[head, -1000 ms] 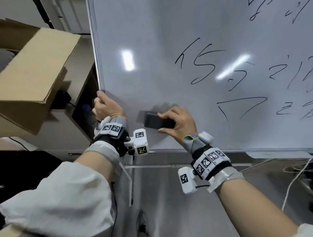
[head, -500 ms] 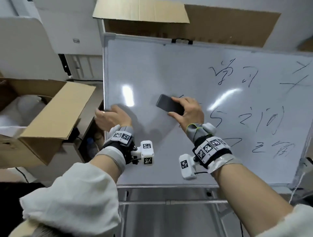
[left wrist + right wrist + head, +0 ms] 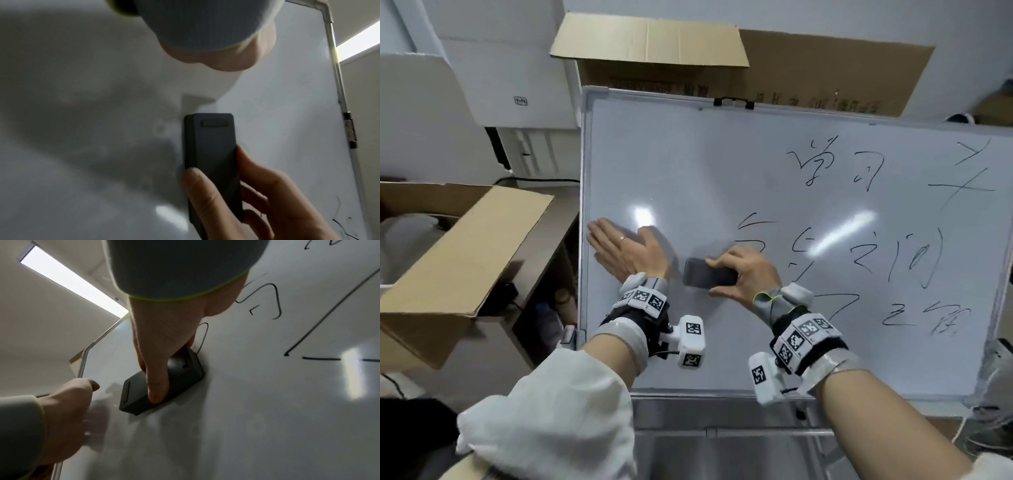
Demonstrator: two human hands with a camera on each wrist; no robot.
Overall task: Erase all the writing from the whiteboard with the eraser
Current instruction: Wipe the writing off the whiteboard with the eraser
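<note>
The whiteboard (image 3: 688, 164) stands upright, bare on its left half, with black writing (image 3: 859, 246) across its right half. My right hand (image 3: 717, 277) grips the black eraser (image 3: 698, 277) between thumb and fingers and holds it flat against the board just left of the nearest strokes. In the right wrist view my thumb lies along the eraser (image 3: 180, 374), with a stroke right behind it. My left hand (image 3: 619, 240) lies flat on the board near its left edge, fingers straight and spread. The left wrist view shows the eraser (image 3: 211, 146) end-on against the board.
An open cardboard box (image 3: 448, 257) stands left of the board. Another cardboard box (image 3: 654, 44) rises behind the board's top edge. A metal frame (image 3: 722, 411) runs under the board. Cables hang at the lower right.
My left hand let go of the board's left edge and now lies flat on its surface. My right hand swept the eraser up the board, then back down. The view has pulled back.
</note>
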